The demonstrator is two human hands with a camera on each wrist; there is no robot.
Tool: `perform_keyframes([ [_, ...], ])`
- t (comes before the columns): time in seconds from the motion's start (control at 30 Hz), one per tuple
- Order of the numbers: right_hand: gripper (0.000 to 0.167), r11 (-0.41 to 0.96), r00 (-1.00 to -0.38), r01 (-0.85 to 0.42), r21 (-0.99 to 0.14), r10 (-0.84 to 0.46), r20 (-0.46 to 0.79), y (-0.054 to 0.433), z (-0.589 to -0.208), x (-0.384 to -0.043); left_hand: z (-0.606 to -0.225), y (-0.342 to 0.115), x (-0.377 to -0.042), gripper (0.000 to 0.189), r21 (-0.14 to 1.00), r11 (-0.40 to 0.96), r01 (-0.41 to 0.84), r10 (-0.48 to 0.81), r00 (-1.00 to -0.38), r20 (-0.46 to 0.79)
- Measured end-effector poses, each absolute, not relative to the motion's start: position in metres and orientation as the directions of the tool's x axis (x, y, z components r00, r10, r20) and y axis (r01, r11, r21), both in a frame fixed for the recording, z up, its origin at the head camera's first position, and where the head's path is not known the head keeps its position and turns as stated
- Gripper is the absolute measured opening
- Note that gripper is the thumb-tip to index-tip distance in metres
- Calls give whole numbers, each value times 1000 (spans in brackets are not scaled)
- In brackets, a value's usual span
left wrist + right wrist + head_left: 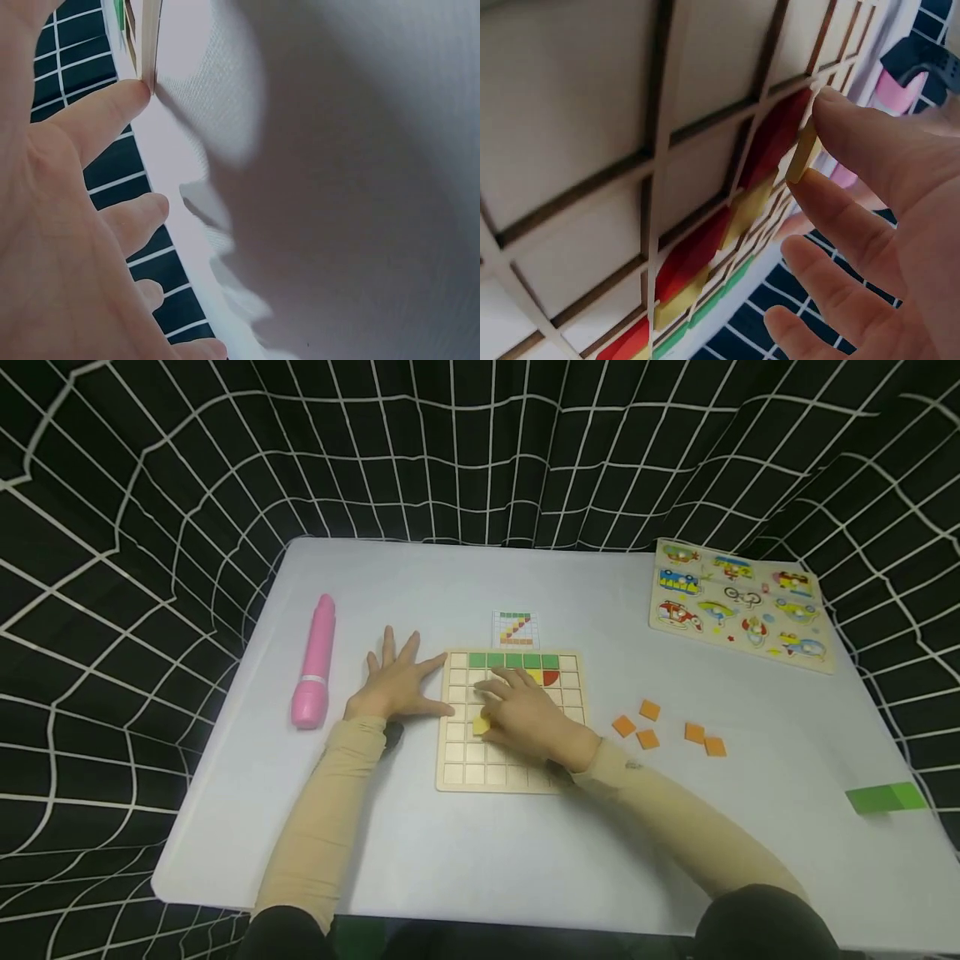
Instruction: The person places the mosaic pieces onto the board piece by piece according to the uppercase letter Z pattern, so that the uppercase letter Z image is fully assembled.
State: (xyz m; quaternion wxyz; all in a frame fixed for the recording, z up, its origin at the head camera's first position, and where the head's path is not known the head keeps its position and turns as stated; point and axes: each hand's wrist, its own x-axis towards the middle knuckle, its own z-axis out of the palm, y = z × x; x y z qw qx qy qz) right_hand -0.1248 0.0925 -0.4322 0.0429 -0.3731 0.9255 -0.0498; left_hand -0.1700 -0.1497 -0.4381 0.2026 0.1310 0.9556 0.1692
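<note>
My right hand [528, 714] is over the wooden grid board [453, 774]. Between thumb and index finger it pinches a small yellow tile [803, 150], close to the board's surface; the other fingers are spread. In the right wrist view a red piece [776, 135] sits in a cell beside that tile, with more red and yellow pieces running diagonally. Green tiles [515, 661] fill several cells of the top row. Fingers spread wide, my left hand [393, 689] lies at the board's left side, its thumb and index fingertips right at the edge.
Behind the board lies a pattern card [516, 630] with a coloured Z. Several orange tiles [647, 739] lie to the right, a green piece [885, 798] farther right. A pink cylinder [318, 652] is at left, a picture puzzle board [738, 635] at back right.
</note>
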Motion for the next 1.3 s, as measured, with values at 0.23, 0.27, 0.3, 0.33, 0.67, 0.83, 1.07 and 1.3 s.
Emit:
perform_keyframes([
  [0.23, 26, 725, -723, -673, -149, -687, -78, 89, -434, -123, -439, -148, -171, 100, 371, 908, 195, 329, -880, -343],
  [0.27, 26, 723, -721, -675, -151, -689, -75, 89, -434, -123, -439, -148, -171, 100, 373, 907, 195, 330, -879, -344],
  [0.3, 26, 720, -720, -676, -154, -691, -71, 89, -434, -123, -439, -148, -171, 100, 375, 907, 194, 331, -879, -344],
  [0.33, 26, 718, -718, -679, -155, -693, -66, 89, -435, -122, -439, -148, -171, 100, 378, 906, 192, 331, -878, -345],
  [0.67, 29, 712, -720, -692, -119, -693, 40, 90, -437, -122, -439, -148, -173, 101, 389, 903, 184, 329, -877, -349],
  [0.83, 30, 718, -729, -685, -128, -677, 100, 102, -433, -126, -442, -148, -173, 101, 391, 901, 186, 335, -872, -357],
  [1.07, 28, 760, -786, -619, -198, -601, 149, 140, -429, -130, -442, -148, -173, 101, 386, 907, 169, 317, -877, -361],
  [1.3, 41, 825, -851, -524, -210, -517, 94, 183, -433, -127, -444, -151, -172, 102, 393, 905, 163, 312, -883, -352],
])
